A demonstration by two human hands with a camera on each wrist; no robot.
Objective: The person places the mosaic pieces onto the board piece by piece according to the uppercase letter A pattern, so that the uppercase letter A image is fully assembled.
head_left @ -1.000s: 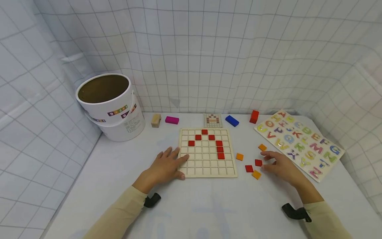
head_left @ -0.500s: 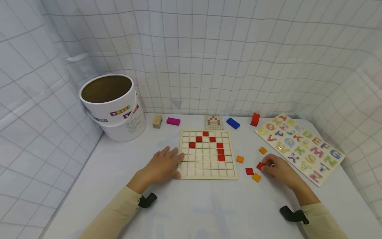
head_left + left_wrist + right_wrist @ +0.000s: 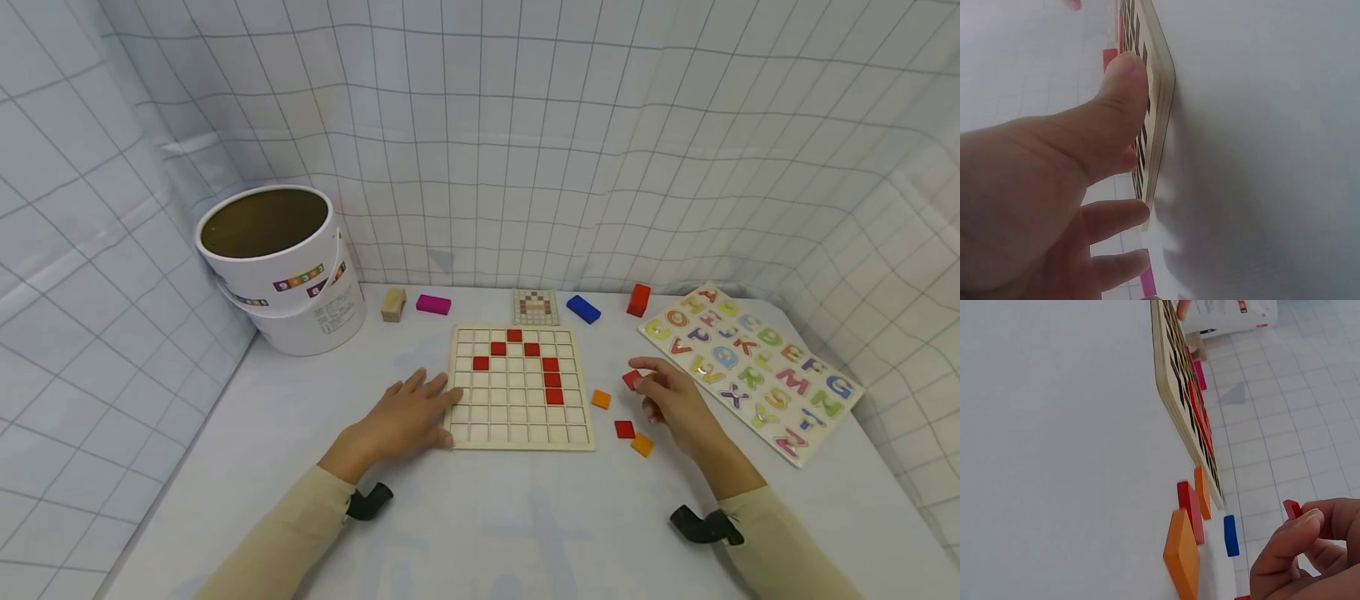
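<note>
A square wooden grid board [image 3: 517, 425] lies on the table, with several red tiles [image 3: 552, 380] set in its cells in an arch shape. My left hand [image 3: 405, 421] rests at the board's left edge, fingers spread; in the left wrist view the thumb [image 3: 1124, 81] lies on the rim. My right hand [image 3: 675, 404] pinches a red tile [image 3: 1292, 509] between thumb and index finger, raised above the table right of the board. Below it lie another red tile [image 3: 625, 429] and orange tiles [image 3: 602, 399], one orange tile [image 3: 1183, 556] being nearest the right wrist camera.
A small pattern card [image 3: 536, 307] lies behind the board. Around it stand a blue block [image 3: 583, 309], a red block [image 3: 638, 300], a magenta block [image 3: 433, 304] and a wooden block [image 3: 393, 305]. A white bucket [image 3: 315, 283] is back left, an alphabet board [image 3: 780, 404] right.
My right hand has reached down to a red tile, pinched it and lifted it, shifting left and away from me. My left hand has slid slightly left, staying at the board's edge.
</note>
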